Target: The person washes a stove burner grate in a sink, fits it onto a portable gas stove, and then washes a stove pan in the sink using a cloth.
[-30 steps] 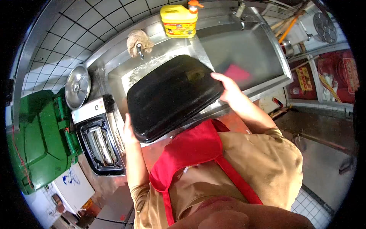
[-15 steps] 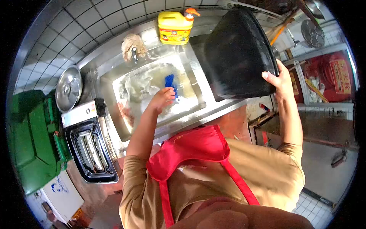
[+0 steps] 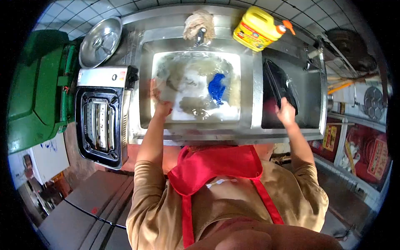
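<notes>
At the right basin (image 3: 308, 83), my right hand (image 3: 286, 111) is closed on the near edge of a black tray (image 3: 280, 83), which stands tilted inside that basin, its lower part in the water. My left hand (image 3: 163, 109) is at the lower left of the left basin (image 3: 146, 83), over the water. Its fingers are partly hidden, and whether it holds anything does not show. A blue cloth (image 3: 216, 88) lies in the cloudy water to the right of my left hand.
A yellow bottle (image 3: 255, 31) with an orange pump stands behind the basins. A beige rag (image 3: 198, 24) hangs by the tap (image 3: 201, 36). To the left are a metal lid (image 3: 100, 42), a black-and-silver appliance (image 3: 83, 125) and a green bin (image 3: 33, 91).
The black tray went from over the left basin to the right one and down into it. My left hand let go of it, reached near the blue cloth, then moved left.
</notes>
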Demonstrator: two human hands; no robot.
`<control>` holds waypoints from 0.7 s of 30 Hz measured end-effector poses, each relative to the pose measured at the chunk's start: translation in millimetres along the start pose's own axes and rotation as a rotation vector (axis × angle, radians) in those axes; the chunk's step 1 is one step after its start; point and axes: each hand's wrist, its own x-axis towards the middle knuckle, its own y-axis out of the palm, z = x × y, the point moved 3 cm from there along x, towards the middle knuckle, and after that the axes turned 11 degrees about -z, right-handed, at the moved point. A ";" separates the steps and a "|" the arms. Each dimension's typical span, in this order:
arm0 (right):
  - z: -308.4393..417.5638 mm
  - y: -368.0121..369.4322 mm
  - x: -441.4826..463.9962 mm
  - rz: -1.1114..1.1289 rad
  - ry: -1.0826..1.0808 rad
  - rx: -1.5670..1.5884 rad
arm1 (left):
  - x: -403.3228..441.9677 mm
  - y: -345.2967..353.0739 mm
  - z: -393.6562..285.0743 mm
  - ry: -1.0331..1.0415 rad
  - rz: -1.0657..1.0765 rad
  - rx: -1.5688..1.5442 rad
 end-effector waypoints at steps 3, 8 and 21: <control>0.4 49.6 -7.6 0.156 0.059 0.047 | 45.0 4.9 40.7 0.189 -0.031 0.425; 82.8 29.7 43.2 -0.255 -0.247 0.389 | 54.2 25.8 39.6 0.231 -0.096 0.496; 279.8 238.2 53.0 0.819 -0.421 0.022 | 99.3 24.5 25.8 0.019 -0.375 0.795</control>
